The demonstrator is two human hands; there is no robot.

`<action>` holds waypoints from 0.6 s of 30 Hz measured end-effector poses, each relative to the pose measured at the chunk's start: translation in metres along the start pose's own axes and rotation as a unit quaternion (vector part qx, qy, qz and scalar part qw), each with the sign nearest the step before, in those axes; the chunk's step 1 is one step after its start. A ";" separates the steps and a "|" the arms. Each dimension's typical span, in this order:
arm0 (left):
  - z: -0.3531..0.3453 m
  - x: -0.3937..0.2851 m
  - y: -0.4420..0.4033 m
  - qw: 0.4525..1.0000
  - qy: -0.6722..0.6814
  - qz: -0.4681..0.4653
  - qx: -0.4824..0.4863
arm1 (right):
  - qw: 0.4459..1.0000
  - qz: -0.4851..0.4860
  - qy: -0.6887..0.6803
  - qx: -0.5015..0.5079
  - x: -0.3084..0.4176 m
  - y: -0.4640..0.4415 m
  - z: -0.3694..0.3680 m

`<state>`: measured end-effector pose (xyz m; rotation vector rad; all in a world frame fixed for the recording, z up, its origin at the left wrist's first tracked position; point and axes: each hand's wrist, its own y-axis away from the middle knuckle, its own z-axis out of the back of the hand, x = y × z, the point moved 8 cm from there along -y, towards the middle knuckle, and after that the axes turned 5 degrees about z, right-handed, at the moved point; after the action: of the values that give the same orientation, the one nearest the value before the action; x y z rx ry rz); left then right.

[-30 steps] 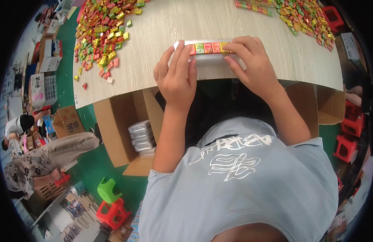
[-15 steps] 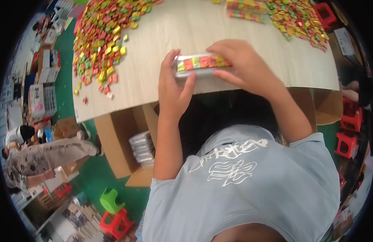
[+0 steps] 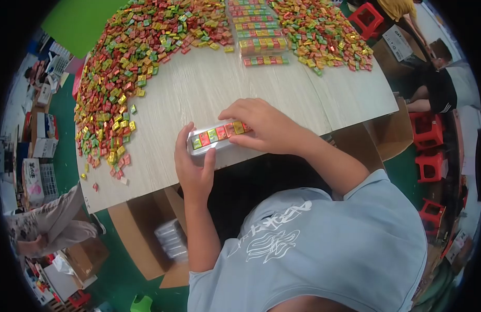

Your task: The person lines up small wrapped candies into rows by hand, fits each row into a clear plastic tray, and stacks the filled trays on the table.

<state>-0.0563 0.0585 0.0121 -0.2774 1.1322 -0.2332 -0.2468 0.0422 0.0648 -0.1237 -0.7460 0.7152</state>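
A narrow clear plastic box (image 3: 215, 147) lies near the table's front edge, with a row of small wrapped candies (image 3: 213, 135) in red, yellow and green along it. My left hand (image 3: 195, 169) grips its left end, fingers behind and thumb on the near side. Around the right end curls my right hand (image 3: 266, 126), its fingertips at the last candies and hiding that end.
A large pile of loose candies (image 3: 115, 93) spreads over the table's left and back. Filled clear packs (image 3: 261, 44) stand in a column beside a second candy pile (image 3: 323, 36). Below, a cardboard box (image 3: 141, 234) holds stacked plastic boxes (image 3: 171, 240). Other people are nearby.
The head view has shifted, so more of the table's back shows and the hands appear lower and farther left. Both hands stay on the plastic box.
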 end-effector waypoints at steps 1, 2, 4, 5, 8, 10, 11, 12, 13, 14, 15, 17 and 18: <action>0.000 -0.001 0.001 1.000 0.004 -0.003 -0.002 | 1.000 0.007 0.004 -0.003 0.001 -0.001 0.001; 0.000 -0.001 0.001 1.000 0.002 0.000 0.001 | 1.000 0.008 0.010 -0.004 0.001 -0.002 0.002; 0.002 -0.002 0.001 1.000 0.005 -0.005 0.000 | 0.999 0.023 -0.007 0.028 0.000 -0.005 0.001; 0.002 -0.001 0.001 1.000 0.005 0.003 0.008 | 0.999 0.026 0.003 0.025 0.000 -0.006 0.002; 0.001 -0.001 0.001 0.999 0.030 -0.004 0.017 | 0.997 0.067 0.040 0.022 0.005 -0.006 0.005; 0.000 0.005 0.002 0.999 0.036 0.020 0.018 | 0.997 0.068 0.021 0.042 0.006 -0.007 0.002; 0.002 0.003 0.002 0.999 0.038 0.005 0.012 | 0.997 0.065 0.024 0.037 0.008 -0.008 0.005; 0.001 0.004 0.002 0.999 0.036 0.012 0.018 | 0.996 0.078 0.029 0.037 0.009 -0.009 0.006; 0.000 0.005 0.002 0.999 0.034 0.020 0.023 | 0.995 0.085 0.036 0.045 0.011 -0.011 0.007; 0.002 0.004 0.002 0.999 0.033 0.009 0.014 | 0.993 0.092 0.043 0.054 0.013 -0.012 0.008; 0.000 0.005 0.002 0.999 0.034 0.019 0.029 | 0.992 0.103 0.050 0.052 0.015 -0.013 0.011; -0.001 0.009 0.003 0.997 0.051 0.038 0.036 | 0.990 0.115 0.049 0.060 0.014 -0.014 0.013; 0.002 0.007 0.003 0.998 0.049 0.031 0.027 | 0.989 0.126 0.053 0.059 0.015 -0.015 0.014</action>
<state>-0.0516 0.0592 0.0054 -0.1842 1.2273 -0.2236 -0.2403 0.0380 0.0889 -0.1477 -0.5896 0.9840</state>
